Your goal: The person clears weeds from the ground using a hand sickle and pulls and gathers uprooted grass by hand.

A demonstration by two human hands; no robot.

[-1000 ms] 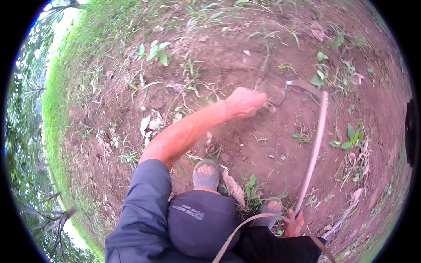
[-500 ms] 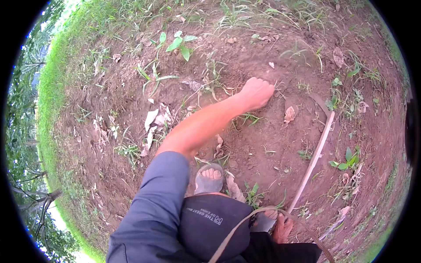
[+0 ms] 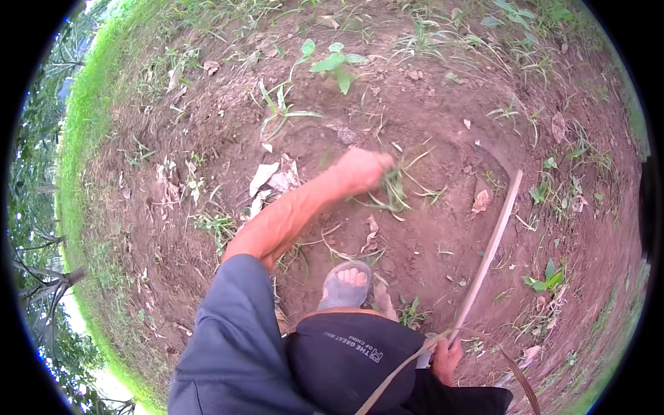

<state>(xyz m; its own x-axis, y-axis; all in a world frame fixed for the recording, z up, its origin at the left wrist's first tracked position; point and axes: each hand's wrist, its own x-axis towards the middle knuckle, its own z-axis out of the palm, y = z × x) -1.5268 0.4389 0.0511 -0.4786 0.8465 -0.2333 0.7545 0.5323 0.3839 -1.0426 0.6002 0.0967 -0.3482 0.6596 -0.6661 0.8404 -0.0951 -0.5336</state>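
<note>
While the left hand (image 3: 363,171) is reached out low over the bare soil (image 3: 415,242), I see it curled into a fist, with a tuft of grass (image 3: 395,194) caught at the fingers and its green blades spreading out to the right, over the ground. The grip is blurred, so I can't tell how firmly each stem is held, or whether any root is in the earth. Down by the knee, the right hand (image 3: 447,360) is closed around the lower end of a sickle (image 3: 488,257), whose long handle slants up and away to a curved blade (image 3: 501,158). That blade sits beyond a brown leaf (image 3: 481,196), well apart from the grass; whether it touches the dirt I can't make out. To my eye, the step in hand is gathering grass with the left fingers while the sickle is kept aside. A good next move calls for a snug hold low on the stems, steady fingers, and room left between that wrist and the cutting edge. Nearer the body, a foot (image 3: 344,287) is planted on the earth, and a leafy plant (image 3: 333,62) stands farther out, untouched by either hand.
</note>
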